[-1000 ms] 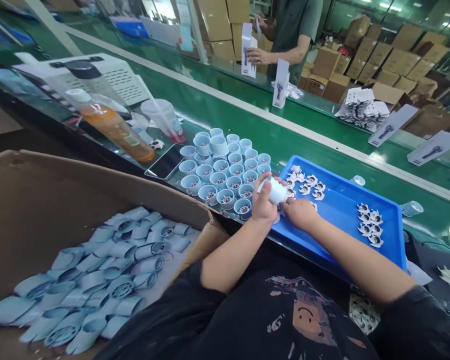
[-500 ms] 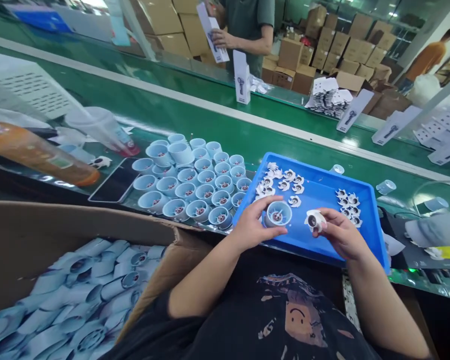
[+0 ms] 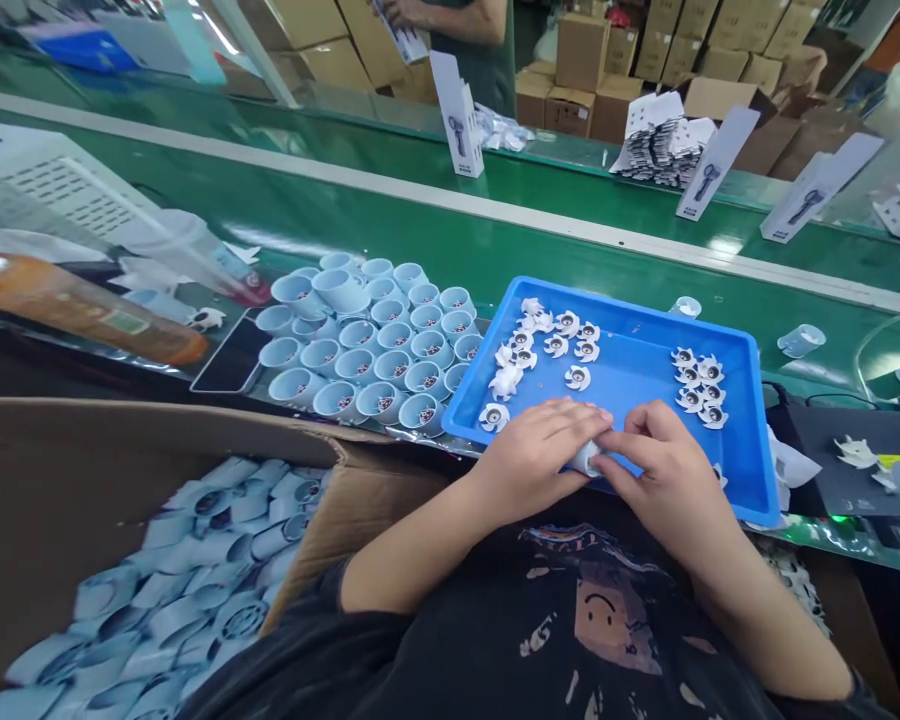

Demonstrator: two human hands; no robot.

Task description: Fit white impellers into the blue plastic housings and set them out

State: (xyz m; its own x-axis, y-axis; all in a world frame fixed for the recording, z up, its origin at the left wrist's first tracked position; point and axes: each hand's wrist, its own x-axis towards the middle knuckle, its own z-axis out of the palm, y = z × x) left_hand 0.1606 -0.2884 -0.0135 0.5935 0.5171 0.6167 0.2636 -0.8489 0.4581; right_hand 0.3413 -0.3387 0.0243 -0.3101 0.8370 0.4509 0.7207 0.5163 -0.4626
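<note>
My left hand [image 3: 544, 455] is wrapped over a light blue cylindrical fan housing [image 3: 586, 458], which lies tipped towards the right above the tray's near edge. At its right end, my right hand [image 3: 664, 465] has thumb and fingers closed against the housing; no white impeller shows between them, and the housing's inside is hidden. Under and beyond my hands, the blue tray [image 3: 630, 350] holds white fan impellers: a loose group [image 3: 559, 345] on its left and a tighter group [image 3: 699, 385] on its right. One impeller [image 3: 493, 416] sits in the near left corner.
Rows of upright blue housings [image 3: 375, 340] stand left of the tray. A cardboard box [image 3: 307, 530] full of housings is at lower left. A phone [image 3: 229, 355] and an orange-filled bottle [image 3: 82, 310] lie further left. Fan boxes [image 3: 457, 120] stand across the green belt near another person [image 3: 487, 50].
My hands have come together; my right hand moved left to the housing, which has turned on its side. The impeller it held is out of sight. The view has shifted slightly.
</note>
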